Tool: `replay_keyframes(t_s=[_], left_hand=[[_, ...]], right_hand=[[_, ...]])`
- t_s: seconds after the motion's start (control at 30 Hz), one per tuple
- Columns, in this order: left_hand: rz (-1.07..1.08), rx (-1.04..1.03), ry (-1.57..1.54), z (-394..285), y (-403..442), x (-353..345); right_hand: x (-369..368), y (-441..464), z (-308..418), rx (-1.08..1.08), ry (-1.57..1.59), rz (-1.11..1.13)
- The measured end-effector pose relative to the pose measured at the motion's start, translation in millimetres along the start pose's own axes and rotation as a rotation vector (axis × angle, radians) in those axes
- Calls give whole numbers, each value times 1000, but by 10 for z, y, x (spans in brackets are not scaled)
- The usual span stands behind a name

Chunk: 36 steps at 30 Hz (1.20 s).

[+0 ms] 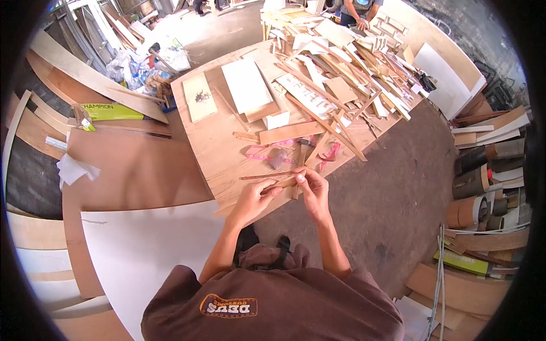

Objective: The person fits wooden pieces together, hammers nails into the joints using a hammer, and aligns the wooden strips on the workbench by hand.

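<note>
My left hand (255, 200) is closed, its fingers pinching the left end of a small wooden strip (282, 184). At the strip's other end, the thumb and fingers of my right hand (313, 194) are pressed together on it. A thin reddish-brown stick (263, 177) runs just beyond the strip to my right fingertips; whether it is held or lies on the table I cannot tell. Just past my hands are a pink measuring tape (259, 152), a small clear plastic bag (278, 158) and a flat board (289, 133) on the wooden table (206, 149).
A white-topped block (245, 82) and a panel with dark nails or screws (200, 96) lie farther back. Heaped wood offcuts (347, 62) cover the far end, near another person's hand (362, 24). A white sheet (153, 238) leans at left; rolled material (467, 211) is stacked at right.
</note>
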<state>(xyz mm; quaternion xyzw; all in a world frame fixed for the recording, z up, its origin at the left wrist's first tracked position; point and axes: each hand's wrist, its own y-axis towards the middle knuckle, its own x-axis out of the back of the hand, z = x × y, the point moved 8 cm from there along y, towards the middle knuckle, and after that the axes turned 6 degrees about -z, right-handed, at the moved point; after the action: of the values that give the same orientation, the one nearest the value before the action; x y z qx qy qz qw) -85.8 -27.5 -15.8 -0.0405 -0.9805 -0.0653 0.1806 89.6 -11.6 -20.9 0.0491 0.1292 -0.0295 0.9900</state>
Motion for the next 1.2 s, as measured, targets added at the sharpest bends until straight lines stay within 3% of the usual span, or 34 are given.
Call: replay_keyframes(t_s=[0.03,0.1,0.23,0.3,0.33,0.47,0.6,0.67,0.7,0.77,0.87,1.03,1.13,1.2], left_hand=[[-5,0,2,46,19,-3],[-90,-125,178,56,76,105],[105,-24,183,301,201,234],[239,204,7,655,264,204],[247,204,9,769,313,242],[280,210,-176,1219,454,378],[283,159,-275,1566,636,560],[281,90,-213,1607,706,717],[240,12,-139,1615,767,846],[298,85,-147,1869,840,975],[377,244,-229,2374,890,991],[444,230,-325,2494,1074,732],[507,249,-335,2452,1190,504],[533,251,-324,2446,1252,323]], right_hand=[[0,15,10,1,2,5],[220,77,85,54,2,-254],[153,95,-258,-98,272,21],[-13,76,-441,-126,359,39],[-131,103,-535,-139,450,56],[-550,393,-653,-46,252,-113],[-1256,666,-802,-134,264,-13],[-1292,816,-833,-34,230,-163],[-1195,872,-851,65,106,-255],[-1106,906,-702,220,-129,-454],[-956,865,-703,82,-765,-517],[-755,421,-1144,-35,-1025,-511],[-515,148,-1357,47,-1071,-578],[-348,87,-1472,-96,-1138,-525]])
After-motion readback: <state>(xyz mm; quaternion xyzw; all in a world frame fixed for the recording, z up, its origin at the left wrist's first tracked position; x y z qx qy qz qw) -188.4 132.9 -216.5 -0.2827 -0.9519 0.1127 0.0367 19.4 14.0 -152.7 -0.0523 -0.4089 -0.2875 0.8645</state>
